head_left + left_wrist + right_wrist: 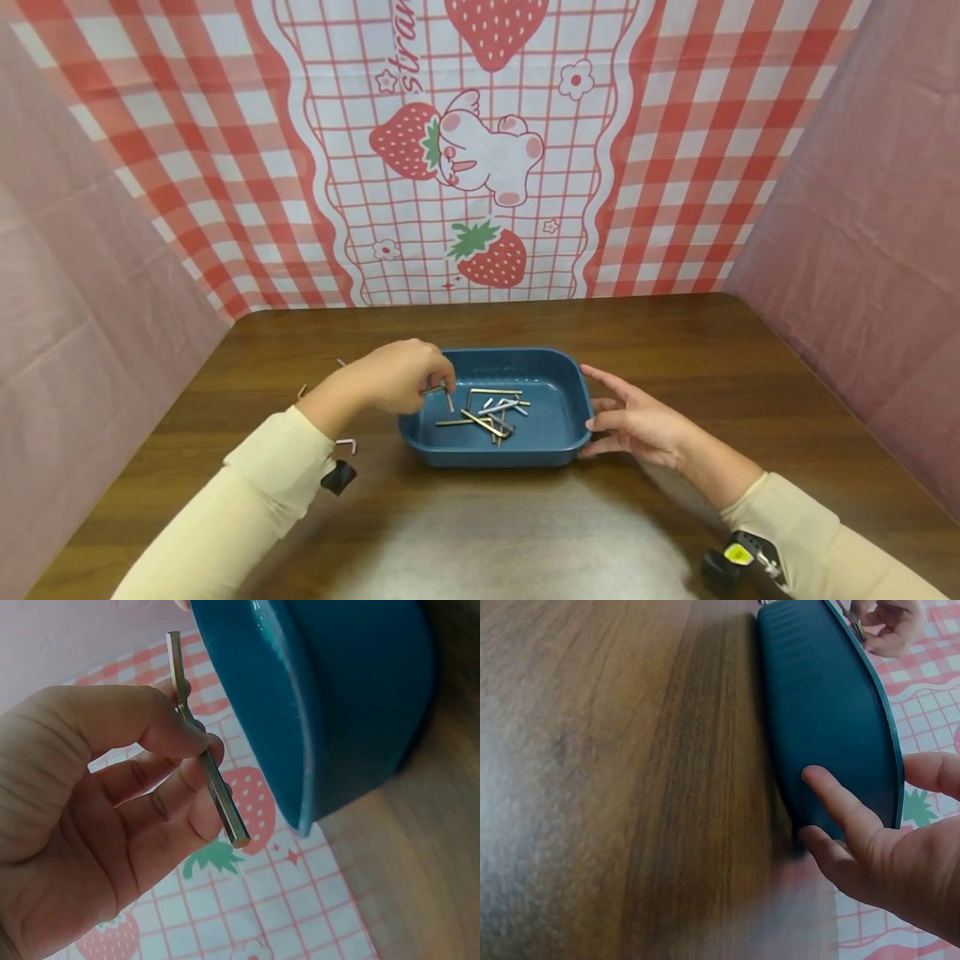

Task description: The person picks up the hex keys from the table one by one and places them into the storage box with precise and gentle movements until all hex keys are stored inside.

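Note:
My left hand (405, 375) pinches a brass-coloured Allen key (226, 806) between thumb and fingers, over the left end of a blue plastic tray (495, 457). In the left wrist view the key sits just beside the tray's rim, its ends sticking out past the fingers. Several Allen keys (491, 422), some brass-coloured and some silvery, lie in a loose pile on the tray floor. At the tray's right end, my right hand (637, 425) has its fingers spread and fairly straight. Those fingertips touch the outer wall and rim.
On the brown wooden table (487, 533), a silvery Allen key (348, 443) lies left of the tray, below my left forearm. Other small metal pieces (302, 390) show partly behind that arm. A strawberry-patterned cloth (660, 167) hangs along the back edge, with pink cloth at both sides.

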`<state>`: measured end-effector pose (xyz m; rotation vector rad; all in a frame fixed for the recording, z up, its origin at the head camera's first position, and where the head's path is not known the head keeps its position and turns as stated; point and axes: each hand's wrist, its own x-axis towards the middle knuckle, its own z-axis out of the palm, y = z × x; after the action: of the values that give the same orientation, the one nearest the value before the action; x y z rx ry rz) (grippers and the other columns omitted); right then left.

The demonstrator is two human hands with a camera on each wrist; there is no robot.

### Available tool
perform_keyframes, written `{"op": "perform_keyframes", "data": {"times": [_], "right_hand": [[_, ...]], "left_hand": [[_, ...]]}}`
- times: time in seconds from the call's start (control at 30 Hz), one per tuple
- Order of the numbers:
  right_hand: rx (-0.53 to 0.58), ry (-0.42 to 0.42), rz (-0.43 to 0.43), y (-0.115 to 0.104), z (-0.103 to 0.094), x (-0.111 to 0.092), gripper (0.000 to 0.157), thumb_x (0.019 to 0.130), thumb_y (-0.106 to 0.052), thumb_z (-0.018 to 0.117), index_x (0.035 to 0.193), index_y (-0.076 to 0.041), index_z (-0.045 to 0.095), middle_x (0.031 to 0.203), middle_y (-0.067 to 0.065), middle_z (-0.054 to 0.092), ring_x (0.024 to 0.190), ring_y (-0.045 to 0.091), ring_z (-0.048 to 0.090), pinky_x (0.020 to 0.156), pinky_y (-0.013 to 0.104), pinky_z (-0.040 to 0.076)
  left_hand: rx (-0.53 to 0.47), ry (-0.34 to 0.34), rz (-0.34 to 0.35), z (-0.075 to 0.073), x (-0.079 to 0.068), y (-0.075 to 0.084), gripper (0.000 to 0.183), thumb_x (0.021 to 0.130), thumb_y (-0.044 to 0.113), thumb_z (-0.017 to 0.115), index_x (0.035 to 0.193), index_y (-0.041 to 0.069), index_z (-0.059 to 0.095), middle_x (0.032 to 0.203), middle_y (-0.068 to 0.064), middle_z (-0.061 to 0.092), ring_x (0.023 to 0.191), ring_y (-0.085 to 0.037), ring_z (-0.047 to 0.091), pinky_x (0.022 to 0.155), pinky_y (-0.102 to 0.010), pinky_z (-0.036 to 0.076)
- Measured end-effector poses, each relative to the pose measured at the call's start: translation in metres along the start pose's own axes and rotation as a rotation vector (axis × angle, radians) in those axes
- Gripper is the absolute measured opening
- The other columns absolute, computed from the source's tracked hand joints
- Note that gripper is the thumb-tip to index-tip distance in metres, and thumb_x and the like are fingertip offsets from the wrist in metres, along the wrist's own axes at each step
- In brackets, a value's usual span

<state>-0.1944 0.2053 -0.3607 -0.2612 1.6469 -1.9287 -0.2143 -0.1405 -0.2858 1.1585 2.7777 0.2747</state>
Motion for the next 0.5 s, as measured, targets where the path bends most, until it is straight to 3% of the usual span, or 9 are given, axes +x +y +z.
{"op": "perform_keyframes", "data": {"times": [0.4, 0.5], "right_hand": [[-0.01, 0.013, 0.0, -0.001, 0.001, 0.001, 0.089, 0.087, 0.01, 0.052, 0.156, -0.011, 0.0, 0.146, 0.042, 0.016, 0.108, 0.045, 0.055, 0.086, 0.061, 0.05], [-0.008, 0.01, -0.004, -0.001, 0.001, 0.002, 0.09, 0.087, 0.01, 0.053, 0.156, -0.011, 0.0, 0.146, 0.042, 0.016, 0.108, 0.045, 0.055, 0.086, 0.062, 0.049]], "left_hand": [[0.061, -0.111, 0.023, -0.002, 0.043, 0.016, 0.046, 0.071, -0.015, 0.055, 0.099, 0.016, 0.074, 0.076, 0.002, 0.055, 0.064, -0.01, 0.038, 0.054, -0.025, 0.031], [0.097, -0.145, 0.024, -0.001, 0.054, 0.02, 0.045, 0.075, -0.015, 0.055, 0.101, 0.017, 0.074, 0.08, 0.003, 0.057, 0.068, -0.011, 0.04, 0.057, -0.026, 0.033]]}}
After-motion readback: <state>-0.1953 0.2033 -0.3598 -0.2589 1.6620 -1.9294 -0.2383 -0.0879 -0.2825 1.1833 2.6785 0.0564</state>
